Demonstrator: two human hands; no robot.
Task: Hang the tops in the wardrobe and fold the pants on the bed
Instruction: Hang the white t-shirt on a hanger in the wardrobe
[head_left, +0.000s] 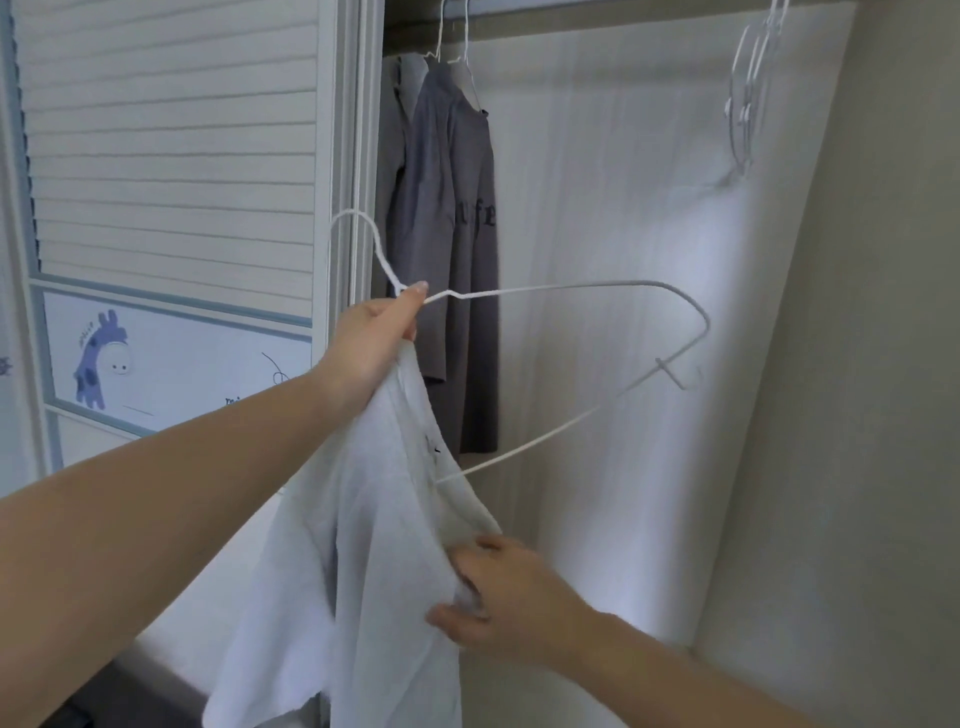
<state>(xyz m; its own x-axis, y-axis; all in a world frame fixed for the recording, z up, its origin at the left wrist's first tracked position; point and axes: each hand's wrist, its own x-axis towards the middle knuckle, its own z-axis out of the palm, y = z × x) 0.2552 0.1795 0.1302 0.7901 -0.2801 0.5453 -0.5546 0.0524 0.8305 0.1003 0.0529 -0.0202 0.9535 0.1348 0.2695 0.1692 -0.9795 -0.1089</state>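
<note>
Now, far left, a slatted door (171, 135) with a cartoon giraffe sticker (98, 358) on the panel below it. Moving in, the left hand (371, 343) is raised in front of the open wardrobe (623, 208), its fingers (413, 296) curled tight around the neck of a white wire hanger (571, 287), just under the hook, and bunching the collar of a white top (363, 545) in the same grip. The top hangs down from that hand, with one arm of the hanger inside it and the other arm sticking out bare to the right. Behind the hand, a grey top (447, 249) with dark lettering hangs on the rail, another grey garment just to its left. Lower down, the right hand (498, 597) pinches the white top's fabric near the neckline, thumb underneath, fingers curled over the cloth. Up at top right, a cluster of empty hangers (748, 93) dangles from the rail, blurred.
</note>
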